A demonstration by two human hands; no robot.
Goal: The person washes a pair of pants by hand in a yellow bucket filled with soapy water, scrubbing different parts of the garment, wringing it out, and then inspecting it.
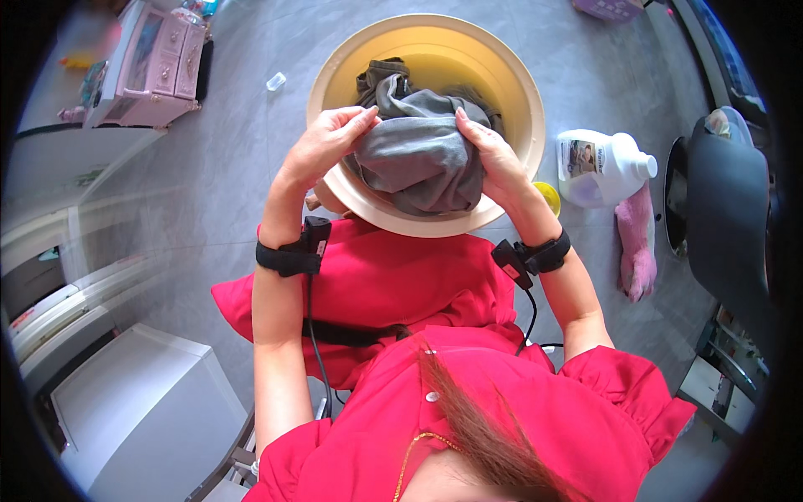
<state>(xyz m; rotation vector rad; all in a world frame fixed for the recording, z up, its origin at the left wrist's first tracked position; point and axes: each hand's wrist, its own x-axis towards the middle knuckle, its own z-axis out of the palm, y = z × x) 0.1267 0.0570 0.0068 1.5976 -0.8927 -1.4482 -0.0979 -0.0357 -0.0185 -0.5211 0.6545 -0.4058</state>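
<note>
A grey fabric garment [420,147] lies bunched in a round cream plastic basin [529,125], with its front part stretched between my hands near the near rim. Yellowish liquid [448,69] shows behind the cloth. My left hand [335,135] pinches the garment's edge between thumb and fingertips. On the other side, my right hand [492,154] grips the cloth with the thumb on top; its fingers are mostly hidden behind the fabric. The far part of the garment sits lower in the basin, and a zipper seems to show on it.
Right of the basin, a white detergent jug [596,169] lies near a yellow round cap [547,199] and a pink plush item [635,245]. A dark chair [728,207] stands farther right. At left are a small clear plastic piece [276,81], a pink toy cabinet [163,69] and a white box-like unit [147,408].
</note>
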